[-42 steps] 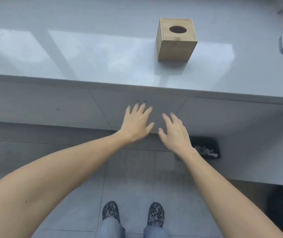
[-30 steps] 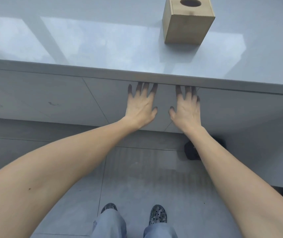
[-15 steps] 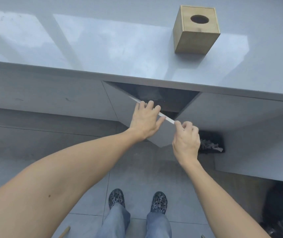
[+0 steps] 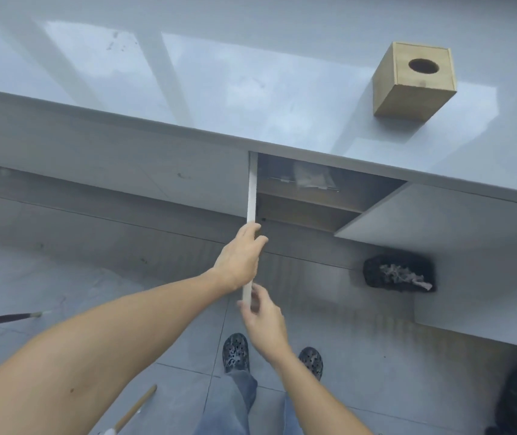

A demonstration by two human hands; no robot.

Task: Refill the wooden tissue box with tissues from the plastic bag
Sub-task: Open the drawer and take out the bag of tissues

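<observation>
Below the worktop (image 4: 188, 89), both hands' grips close on the cabinet door (image 4: 252, 196) edge. Left hand (image 4: 240, 259) sits above right hand (image 4: 263, 321). Wooden tissue box (image 4: 414, 81) stands well apart.

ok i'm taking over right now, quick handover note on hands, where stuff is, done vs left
Left hand: gripping the edge of the cabinet door, swung wide open.
Right hand: at the door's lower edge; its grip is blurred, so I cannot tell.
Wooden tissue box: upright on the counter, nothing showing in its top hole.
Plastic bag: apparently the clear packet on the upper shelf inside the cabinet, untouched.
Done: cabinet opened.
Left: take out the bag, open the box, load tissues.
</observation>
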